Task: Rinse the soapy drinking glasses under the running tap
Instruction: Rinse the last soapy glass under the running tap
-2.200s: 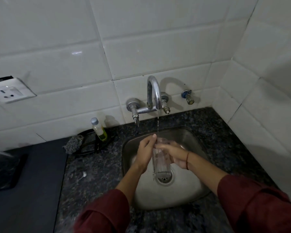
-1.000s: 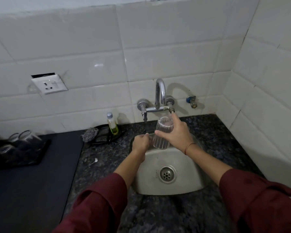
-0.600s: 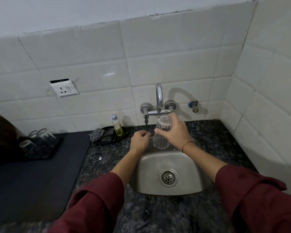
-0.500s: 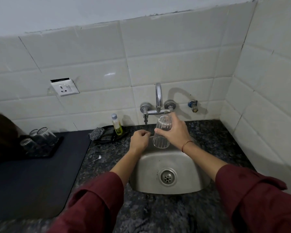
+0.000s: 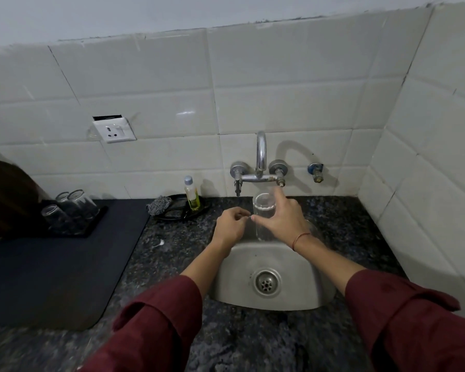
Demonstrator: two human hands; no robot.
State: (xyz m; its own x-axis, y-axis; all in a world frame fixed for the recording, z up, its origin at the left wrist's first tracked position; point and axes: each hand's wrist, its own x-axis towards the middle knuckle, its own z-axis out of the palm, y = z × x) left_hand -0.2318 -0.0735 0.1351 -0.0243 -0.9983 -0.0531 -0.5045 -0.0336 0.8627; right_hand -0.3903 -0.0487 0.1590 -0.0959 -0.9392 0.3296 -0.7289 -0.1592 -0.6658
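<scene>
The clear drinking glass [image 5: 264,220] is up in the air over the far edge of the shiny metal sink [image 5: 301,296], just below the silver tap [image 5: 261,159] on the wall. There is a pale band near the top of the glass, but I cannot tell if it is soap. The right hand [image 5: 283,221] holds the glass, with the thumb across its near side and the other fingers around the far side. One finger points up toward the tap. The left hand [image 5: 230,226] is just to the left of the glass. Its fingers are curled in, and I see nothing in them. I cannot tell if it touches the glass. A thin line of water seems to fall from the small spout at the left end of the tap. A thin orange string [image 5: 300,238] goes around the right wrist. Both arms wear dark red sleeves [image 5: 159,331]. The round drain [image 5: 265,283] sits in the bottom of the sink. The sink is set in a dark speckled stone counter [image 5: 172,253]. To the far left of the sink, a small bottle of yellow liquid [image 5: 192,197] and a grey scrubber [image 5: 159,204] rest on a black dish [image 5: 177,216]. Farther left, a dark flat mat [image 5: 51,269] lies on the counter. On its far end, a black tray [image 5: 73,229] holds clear glasses [image 5: 73,208]. A white wall socket [image 5: 114,129] sits on the white tiles [image 5: 279,76] above.
</scene>
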